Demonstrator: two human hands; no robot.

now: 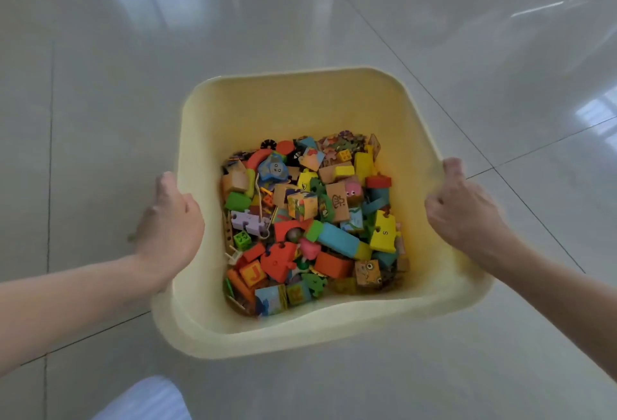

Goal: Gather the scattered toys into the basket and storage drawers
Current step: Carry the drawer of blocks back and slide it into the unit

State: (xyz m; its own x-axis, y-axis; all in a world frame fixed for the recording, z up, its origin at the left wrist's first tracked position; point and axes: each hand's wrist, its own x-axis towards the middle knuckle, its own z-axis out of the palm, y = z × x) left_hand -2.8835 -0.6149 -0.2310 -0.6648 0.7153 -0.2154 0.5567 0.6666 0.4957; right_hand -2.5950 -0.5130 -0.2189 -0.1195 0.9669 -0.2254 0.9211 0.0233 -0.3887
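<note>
At the left, the left hand [167,222] grips the left rim of the pale yellow, square, smooth plastic basket [300,102], thumb on top and the fingers curled out of sight under the lip. The basket appears held above the glossy grey tiled floor [100,86], its walls flaring outward from a smaller base and its near rim looking bowed. Inside, at the left of the heap, lie a lilac foam jigsaw piece [245,220] and an orange wooden block printed with a J [253,273]; in the middle a blue and green cylinder [335,237] rests among painted picture cubes and a red foam piece; toward the right sits a yellow jigsaw-shaped block marked S [384,231]. The toys fill only the bottom, hard wood mixed with soft foam and a thin cord. At the right, the right hand [464,206] clasps the right rim, fingers curled round the edge. The risks, as I judge them: the slick rim could slide in either grip, and any tilt would send the loose heap sliding to one wall, shifting the weight and perhaps spilling pieces on the hard tiles. Near left, a white-clad knee [147,399] shows.
</note>
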